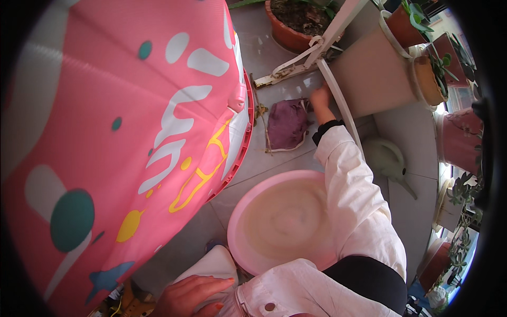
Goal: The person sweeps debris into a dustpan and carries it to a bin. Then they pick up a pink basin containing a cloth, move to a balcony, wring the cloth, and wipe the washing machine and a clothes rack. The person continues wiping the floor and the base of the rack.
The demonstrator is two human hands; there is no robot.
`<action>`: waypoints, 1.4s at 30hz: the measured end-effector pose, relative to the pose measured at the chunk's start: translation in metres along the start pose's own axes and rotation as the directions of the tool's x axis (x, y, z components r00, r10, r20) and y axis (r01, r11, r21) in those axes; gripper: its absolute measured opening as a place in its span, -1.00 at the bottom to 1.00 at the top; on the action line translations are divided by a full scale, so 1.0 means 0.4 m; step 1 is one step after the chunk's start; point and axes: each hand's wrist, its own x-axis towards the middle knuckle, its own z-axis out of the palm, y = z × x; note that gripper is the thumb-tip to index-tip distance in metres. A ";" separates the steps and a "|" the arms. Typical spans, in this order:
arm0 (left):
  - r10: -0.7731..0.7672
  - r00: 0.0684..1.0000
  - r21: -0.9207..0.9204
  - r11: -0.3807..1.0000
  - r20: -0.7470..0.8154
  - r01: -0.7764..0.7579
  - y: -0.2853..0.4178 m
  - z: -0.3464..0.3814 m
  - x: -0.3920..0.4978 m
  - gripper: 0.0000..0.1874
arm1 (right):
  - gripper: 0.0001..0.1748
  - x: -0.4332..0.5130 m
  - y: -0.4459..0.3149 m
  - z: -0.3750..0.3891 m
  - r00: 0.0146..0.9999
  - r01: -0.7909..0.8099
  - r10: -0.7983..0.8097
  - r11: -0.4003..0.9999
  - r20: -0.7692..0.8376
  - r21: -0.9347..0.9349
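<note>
My right hand (320, 99) reaches to the grey tiled floor, beside a white metal stand's leg (340, 103) that partly hides it. Its fingers are curled and indistinct, so I cannot tell whether they grip anything. Just left of that hand lies a crumpled purple cloth (288, 123) with a pale edge. Below my outstretched white sleeve stands a round pink basin (237, 222), holding cloudy water (285, 218); the sleeve covers its right side. My left hand (194, 292) is low in view over my lap, holding nothing, its fingers somewhat apart.
A large pink printed fabric enclosure (130, 130) fills the left side. A terracotta pot (283, 37) of soil sits behind the rusty stand. At right are a pale green watering can (383, 156) and several potted plants, including one in a pink pot (461, 140).
</note>
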 end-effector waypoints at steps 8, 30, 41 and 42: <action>0.019 1.000 0.025 1.000 -0.005 -0.019 0.008 0.006 -0.011 -0.64 | -0.40 0.000 -0.035 -0.058 0.994 0.076 -0.068 0.994 0.088 -0.081; 0.186 0.621 0.208 0.977 -0.761 -0.037 -0.065 -0.035 -0.036 -0.40 | -0.75 0.046 -0.188 -0.041 0.846 -0.351 0.437 0.025 0.305 0.936; 0.117 0.567 0.127 0.992 -0.816 -0.021 -0.088 -0.041 -0.047 -0.54 | -0.81 0.051 -0.190 -0.037 0.858 -0.335 0.413 0.003 0.304 0.942; 0.106 0.497 0.119 0.993 -0.861 -0.005 -0.090 -0.038 -0.043 -0.55 | -0.81 0.044 -0.194 -0.042 0.842 -0.354 0.429 -0.014 0.326 0.935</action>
